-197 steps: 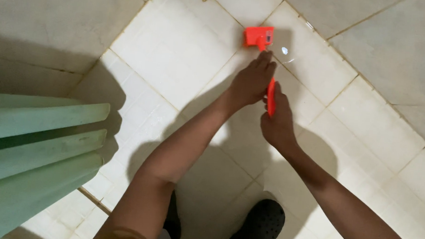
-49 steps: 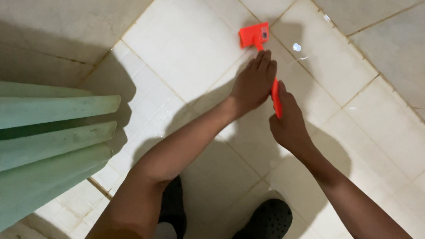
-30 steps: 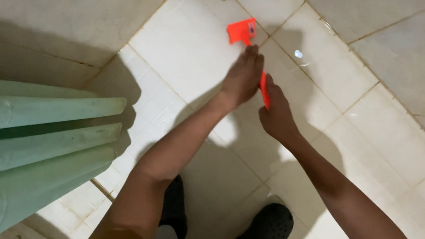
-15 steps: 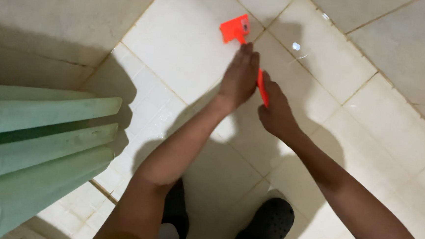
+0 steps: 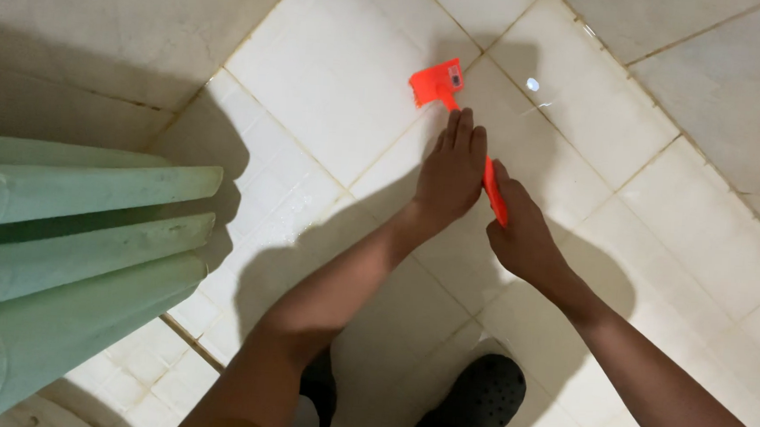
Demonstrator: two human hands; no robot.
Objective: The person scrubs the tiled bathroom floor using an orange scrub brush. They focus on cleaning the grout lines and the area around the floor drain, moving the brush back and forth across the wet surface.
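Observation:
An orange plastic scraper (image 5: 437, 83) with a flat wide head and a long handle rests its head on the white tiled floor (image 5: 336, 70), on a grout line. My right hand (image 5: 519, 233) is closed around the lower part of the handle. My left hand (image 5: 451, 169) lies flat over the upper part of the handle, fingers together and pointing toward the head. Most of the handle is hidden under both hands.
A pale green curtain (image 5: 62, 238) hangs in folds at the left. A grey wall (image 5: 102, 21) meets the floor at the upper left. My black clogs (image 5: 472, 404) stand at the bottom. A small bright spot of light (image 5: 533, 85) lies right of the scraper head.
The scraper head and both hands have slid back and forth over the tile, lately up and left along the grout line. Both hands keep the same hold.

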